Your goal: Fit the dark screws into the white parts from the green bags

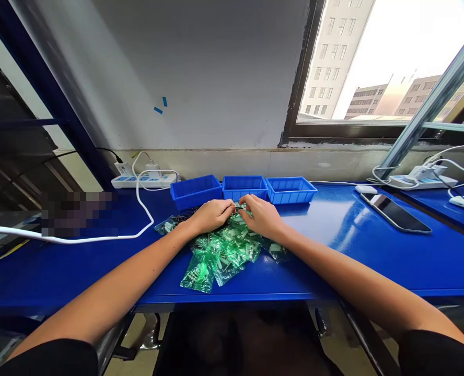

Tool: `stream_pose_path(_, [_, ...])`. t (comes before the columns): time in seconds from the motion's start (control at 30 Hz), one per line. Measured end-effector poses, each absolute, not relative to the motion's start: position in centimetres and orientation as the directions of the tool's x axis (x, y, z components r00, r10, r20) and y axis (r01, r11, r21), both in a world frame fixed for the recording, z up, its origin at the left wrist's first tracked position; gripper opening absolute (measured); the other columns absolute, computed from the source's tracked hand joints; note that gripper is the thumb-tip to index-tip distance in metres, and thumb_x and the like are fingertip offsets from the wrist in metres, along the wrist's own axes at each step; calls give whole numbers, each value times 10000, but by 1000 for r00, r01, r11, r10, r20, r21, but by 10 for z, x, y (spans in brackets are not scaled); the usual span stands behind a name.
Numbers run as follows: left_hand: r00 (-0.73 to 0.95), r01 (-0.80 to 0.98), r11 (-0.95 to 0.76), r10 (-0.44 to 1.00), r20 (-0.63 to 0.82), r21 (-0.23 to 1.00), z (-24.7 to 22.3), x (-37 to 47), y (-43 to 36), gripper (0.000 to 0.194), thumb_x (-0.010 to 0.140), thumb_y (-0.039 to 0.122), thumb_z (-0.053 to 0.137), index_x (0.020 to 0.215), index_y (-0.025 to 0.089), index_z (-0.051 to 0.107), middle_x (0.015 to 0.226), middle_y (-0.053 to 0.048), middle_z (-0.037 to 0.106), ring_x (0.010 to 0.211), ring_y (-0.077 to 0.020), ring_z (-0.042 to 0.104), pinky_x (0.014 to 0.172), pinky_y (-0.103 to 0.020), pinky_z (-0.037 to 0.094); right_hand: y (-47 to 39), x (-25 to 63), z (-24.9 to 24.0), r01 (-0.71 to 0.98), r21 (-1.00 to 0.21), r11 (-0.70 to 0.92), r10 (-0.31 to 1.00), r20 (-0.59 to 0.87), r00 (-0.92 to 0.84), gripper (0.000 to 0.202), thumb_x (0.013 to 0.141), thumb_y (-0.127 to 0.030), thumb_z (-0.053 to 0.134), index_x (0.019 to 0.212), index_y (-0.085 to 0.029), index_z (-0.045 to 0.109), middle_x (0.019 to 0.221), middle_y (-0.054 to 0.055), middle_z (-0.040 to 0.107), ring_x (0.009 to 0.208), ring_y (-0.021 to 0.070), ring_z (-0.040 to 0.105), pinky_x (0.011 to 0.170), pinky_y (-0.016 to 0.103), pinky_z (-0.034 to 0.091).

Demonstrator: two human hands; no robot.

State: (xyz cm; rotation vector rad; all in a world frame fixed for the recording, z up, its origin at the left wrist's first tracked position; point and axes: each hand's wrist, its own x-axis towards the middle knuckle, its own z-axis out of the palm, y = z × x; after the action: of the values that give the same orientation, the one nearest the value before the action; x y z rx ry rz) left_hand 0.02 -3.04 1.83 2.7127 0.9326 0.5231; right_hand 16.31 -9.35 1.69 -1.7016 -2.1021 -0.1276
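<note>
A pile of clear and green plastic packets [232,245] with small pale parts inside lies on the blue table in front of me. Above its far side, my left hand [213,215] is closed, thumb and fingers pinched together. My right hand [261,215] faces it a little to the right, its fingers curled in a pinch. A small dark bit shows between the two sets of fingertips, too small to name. Just beyond the hands stand three blue plastic bins in a row: the left bin [196,194], the middle bin [244,183] and the right bin [292,192].
A phone [396,211] lies on the blue table [357,261] at the right. Power strips sit at the left [146,180] and right [428,180] along the wall. A white cable [99,239] crosses the table's left side. Metal posts rise at both sides.
</note>
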Motion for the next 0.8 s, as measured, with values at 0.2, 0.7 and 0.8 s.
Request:
stream_pose_path(0.2, [748, 530, -787, 609, 265, 316, 19, -1, -29, 286, 902, 292, 319, 845, 184, 578, 774, -36, 673, 714, -181, 606, 645, -264, 398, -97, 161, 18, 953, -161, 258, 907, 379, -182, 159, 878, -201, 505, 992, -191, 615, 940, 46, 619, 808, 163, 584, 609, 247, 345])
stream_pose_path(0.7, [764, 479, -798, 585, 273, 366, 15, -2, -24, 300, 885, 332, 400, 999, 172, 627, 781, -35, 688, 670, -166, 598, 598, -242, 373, -93, 159, 22, 978, -144, 151, 949, 300, -102, 225, 967, -201, 353, 994, -168, 574, 1005, 74, 666, 941, 191, 608, 675, 250, 370])
stream_pose_path(0.8, [783, 437, -805, 560, 270, 402, 15, -3, -21, 335, 877, 386, 410, 1010, 169, 627, 710, -17, 657, 616, -151, 565, 579, -236, 360, -94, 159, 21, 980, -118, 161, 949, 293, -120, 230, 969, -208, 348, 977, -169, 575, 989, 71, 669, 955, 193, 604, 685, 250, 372])
